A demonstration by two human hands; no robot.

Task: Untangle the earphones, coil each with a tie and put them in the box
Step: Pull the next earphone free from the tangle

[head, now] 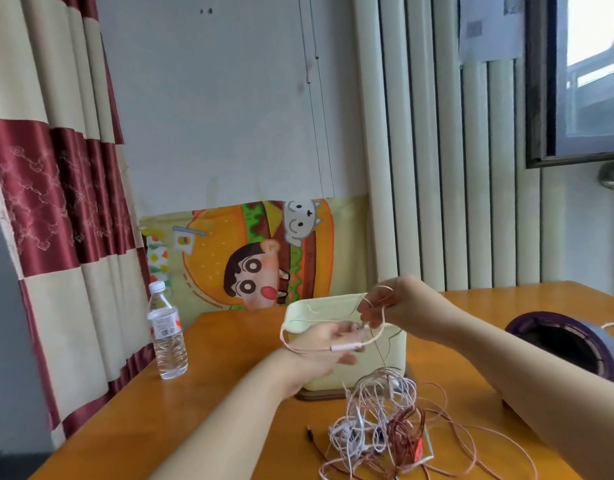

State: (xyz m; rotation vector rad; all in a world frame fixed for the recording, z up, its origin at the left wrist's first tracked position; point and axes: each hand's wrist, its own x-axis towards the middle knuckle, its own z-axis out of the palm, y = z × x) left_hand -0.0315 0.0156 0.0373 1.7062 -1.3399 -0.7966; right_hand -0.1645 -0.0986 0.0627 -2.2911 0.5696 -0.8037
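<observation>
The thin pale-pink earphone cable (345,347) was raised above the pale-green plastic box (319,303), strung between both hands. The right hand (388,304) pinched it in curled fingers (366,311). The left hand (328,344) lay with fairly straight fingers, the cable looped round it. Such cable looked featherlight, limp and springy, quick to snag and likely to suffer from hard tugs. The small inline remote seemed the firmest place to hold. A trailing strand dropped to the tangled heap of white, pink and dark-red earphone cables (385,420) on the orange wooden tabletop (229,375), smooth enough for loose loops to slide. A clear plastic water bottle (167,336) stood left, a purple round object (568,341) right. A red-and-cream curtain (56,202) and a cartoon burger poster (260,258) backed the room.
</observation>
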